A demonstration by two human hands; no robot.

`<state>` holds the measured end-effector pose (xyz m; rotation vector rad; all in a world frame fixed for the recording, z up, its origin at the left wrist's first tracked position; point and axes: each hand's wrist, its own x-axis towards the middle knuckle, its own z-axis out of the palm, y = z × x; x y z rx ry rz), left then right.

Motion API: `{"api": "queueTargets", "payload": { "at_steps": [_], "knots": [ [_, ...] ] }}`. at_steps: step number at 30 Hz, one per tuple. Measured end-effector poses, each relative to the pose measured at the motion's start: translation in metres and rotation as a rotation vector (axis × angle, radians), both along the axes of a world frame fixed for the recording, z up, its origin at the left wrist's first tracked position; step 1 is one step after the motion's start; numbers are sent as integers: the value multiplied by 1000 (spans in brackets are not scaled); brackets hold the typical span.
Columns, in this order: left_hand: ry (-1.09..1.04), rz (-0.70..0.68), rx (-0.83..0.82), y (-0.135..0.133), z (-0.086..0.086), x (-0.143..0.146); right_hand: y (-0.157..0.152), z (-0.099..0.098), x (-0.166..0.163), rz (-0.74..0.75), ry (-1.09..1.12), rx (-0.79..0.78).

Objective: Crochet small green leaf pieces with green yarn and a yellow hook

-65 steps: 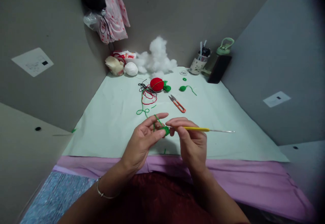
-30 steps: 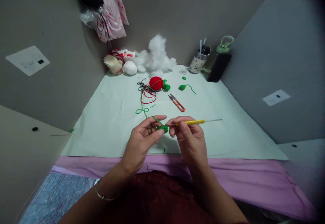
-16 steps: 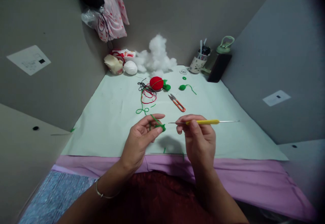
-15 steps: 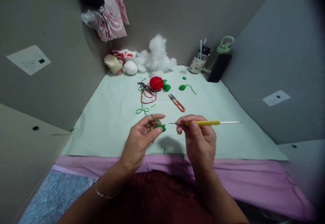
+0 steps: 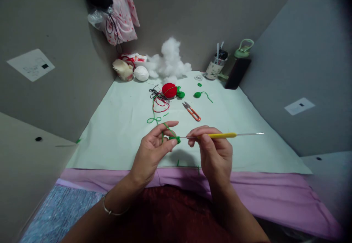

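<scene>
Between thumb and fingers, my left hand pinches a small green crochet piece. Green yarn runs from it over the raised index finger and back to loose loops on the table. My right hand grips a crochet hook by its yellow handle, held nearly level. The hook's thin metal tip reaches the right edge of the green piece; whether it has gone through a stitch is too small to tell. Its other metal end points to the right.
Beyond my hands lie orange thread snips, a red ball with green parts, tangled yarn and a small green ball. White stuffing, a pen cup and a bottle stand at the back wall.
My right hand has moved slightly left, bringing the hook's tip from a gap beside the green piece up against it. The left hand has hardly moved.
</scene>
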<state>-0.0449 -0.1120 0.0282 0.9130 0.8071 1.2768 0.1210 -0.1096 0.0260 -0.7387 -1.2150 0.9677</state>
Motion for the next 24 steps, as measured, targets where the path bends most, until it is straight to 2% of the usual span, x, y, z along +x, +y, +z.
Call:
{"api": "queueTargets", "payload": {
  "at_steps": [12,18,24],
  "knots": [
    [59,-7,25,-1,-3,-2,-1,1,2,-9,-43,-8],
    [146,1,33,-3,1,-4,-2,1,3,-20,-96,51],
    [211,-3,110,-3,2,-7,-6,5,2,-65,-177,100]
  ]
}}
